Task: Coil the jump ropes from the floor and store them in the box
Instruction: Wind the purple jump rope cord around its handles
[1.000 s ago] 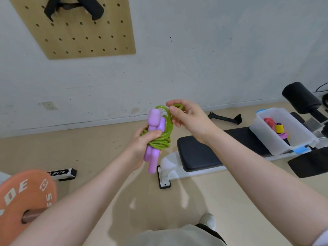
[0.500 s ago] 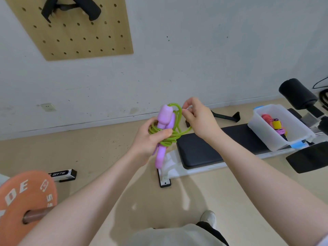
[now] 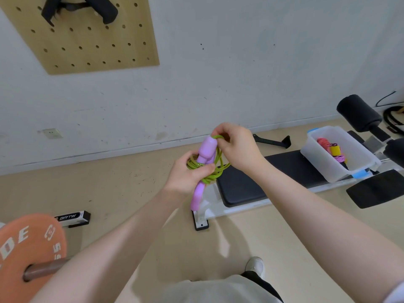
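Gym floor, bench [image 3: 244,186] by the wall, box [image 3: 336,156] on it.
Left hand [image 3: 185,176] grips coiled green rope [image 3: 209,171] with 2 purple handles [image 3: 204,156]; right hand [image 3: 237,145] pinches top loop.

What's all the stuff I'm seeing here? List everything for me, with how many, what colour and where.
jump rope: 1, green cord with purple handles, coiled, held in both hands
box: 1, clear plastic with blue clips, on the bench at right, holding red, yellow and pink items
bench: 1, black pad on white frame, on the floor
roller pad: 1, black, far right
weight plate: 1, orange, on a bar, lower left
pegboard: 1, wooden, on the wall, a black handle hung on it
wall socket: 1, pale, low on the wall
shoe: 1, white, bottom
left hand: grips the coil
right hand: pinches the top loop
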A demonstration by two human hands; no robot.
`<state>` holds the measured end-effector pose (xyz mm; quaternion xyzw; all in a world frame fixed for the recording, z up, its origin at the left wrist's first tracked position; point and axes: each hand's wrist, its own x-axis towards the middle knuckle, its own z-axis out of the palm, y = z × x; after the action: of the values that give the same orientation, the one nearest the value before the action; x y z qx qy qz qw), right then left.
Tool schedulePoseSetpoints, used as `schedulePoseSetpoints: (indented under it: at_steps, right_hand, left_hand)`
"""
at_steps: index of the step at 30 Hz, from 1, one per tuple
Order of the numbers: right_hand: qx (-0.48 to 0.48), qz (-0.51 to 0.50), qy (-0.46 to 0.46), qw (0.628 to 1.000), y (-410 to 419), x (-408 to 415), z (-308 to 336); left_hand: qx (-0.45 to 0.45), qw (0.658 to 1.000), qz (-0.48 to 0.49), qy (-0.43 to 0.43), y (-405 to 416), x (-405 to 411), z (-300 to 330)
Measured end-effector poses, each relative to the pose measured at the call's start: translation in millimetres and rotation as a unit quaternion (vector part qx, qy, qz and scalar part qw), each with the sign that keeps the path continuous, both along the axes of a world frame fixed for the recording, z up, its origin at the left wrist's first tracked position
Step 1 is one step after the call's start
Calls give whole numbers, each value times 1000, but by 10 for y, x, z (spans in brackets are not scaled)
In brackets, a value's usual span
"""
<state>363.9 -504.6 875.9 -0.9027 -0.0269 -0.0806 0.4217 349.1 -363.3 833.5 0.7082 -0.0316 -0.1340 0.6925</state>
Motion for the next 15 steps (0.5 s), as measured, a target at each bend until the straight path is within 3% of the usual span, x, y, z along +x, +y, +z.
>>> schedulePoseSetpoints:
  at_steps: [3,9,15]
  right_hand:
    - [79,-40,-8,996,74,14,1]
    - [36,-38,-25,998,153,98,-93]
    - [193,-12,113,975,164,142,-164]
  left_hand:
    - [8,1000,24,-8,-7,36,9]
    - [54,993,92,-48,80,86,-46]
    - [88,991,96,-43,185,124,-87]
